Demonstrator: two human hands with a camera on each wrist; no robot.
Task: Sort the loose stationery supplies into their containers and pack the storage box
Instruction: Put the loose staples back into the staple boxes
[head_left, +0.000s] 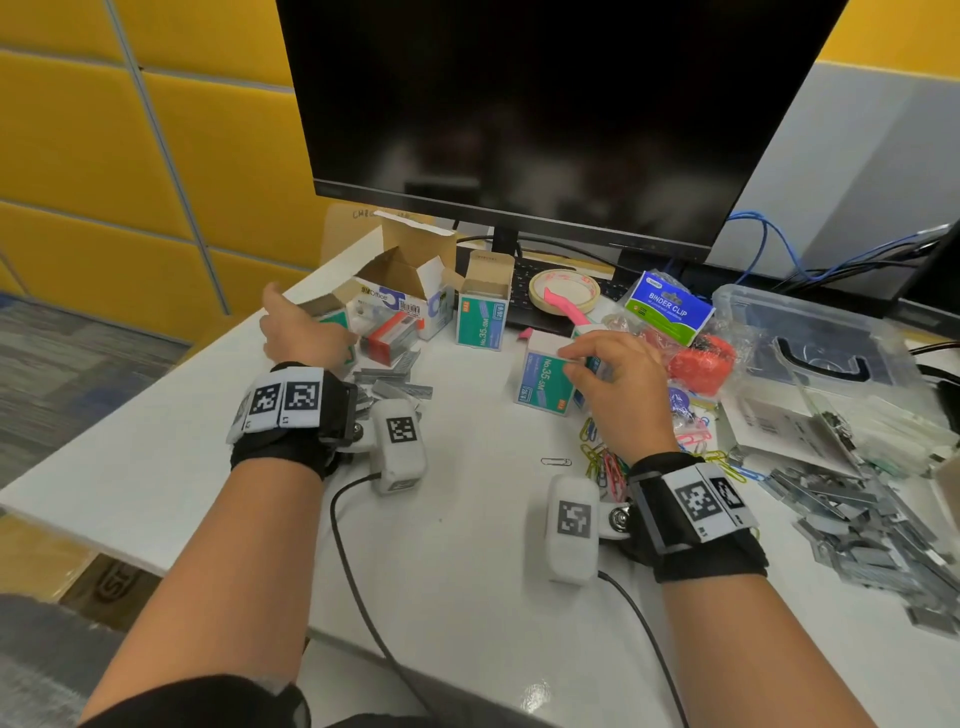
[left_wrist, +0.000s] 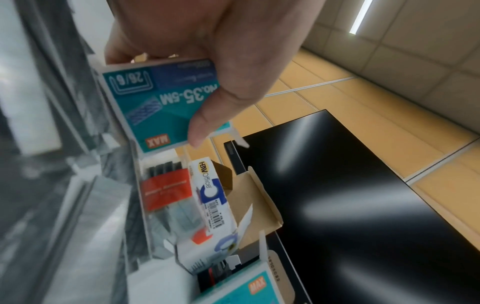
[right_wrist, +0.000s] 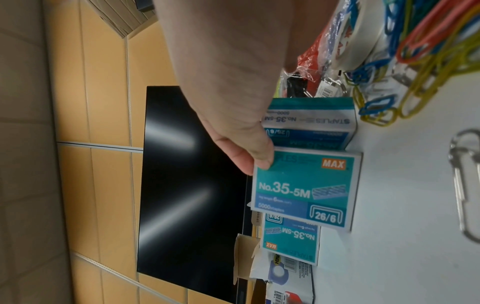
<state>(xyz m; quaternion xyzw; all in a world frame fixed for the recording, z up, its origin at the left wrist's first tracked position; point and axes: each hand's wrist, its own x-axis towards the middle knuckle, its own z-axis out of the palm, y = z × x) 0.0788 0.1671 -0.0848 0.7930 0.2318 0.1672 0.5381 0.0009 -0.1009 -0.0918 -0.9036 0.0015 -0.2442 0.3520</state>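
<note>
My left hand (head_left: 304, 332) grips a teal MAX staple box (head_left: 328, 313) at the table's left, beside an open white office box (head_left: 410, 291). In the left wrist view the thumb (left_wrist: 205, 123) lies across that staple box (left_wrist: 155, 107), which is held just off the table. My right hand (head_left: 597, 366) pinches the top of a second teal staple box (head_left: 543, 384) standing mid-table; its thumb (right_wrist: 257, 158) presses that box's (right_wrist: 303, 189) upper corner. A third staple box (head_left: 482, 314) stands open behind. The clear storage box (head_left: 810, 338) sits at the far right.
Loose staple strips lie in a pile (head_left: 392, 384) by my left wrist and a bigger pile (head_left: 857, 519) at the right. Coloured paper clips (head_left: 602, 460), a tape roll (head_left: 563, 291), a binder clip bag (head_left: 670, 306) and a red staple pack (head_left: 389, 338) crowd the monitor's (head_left: 545, 104) foot.
</note>
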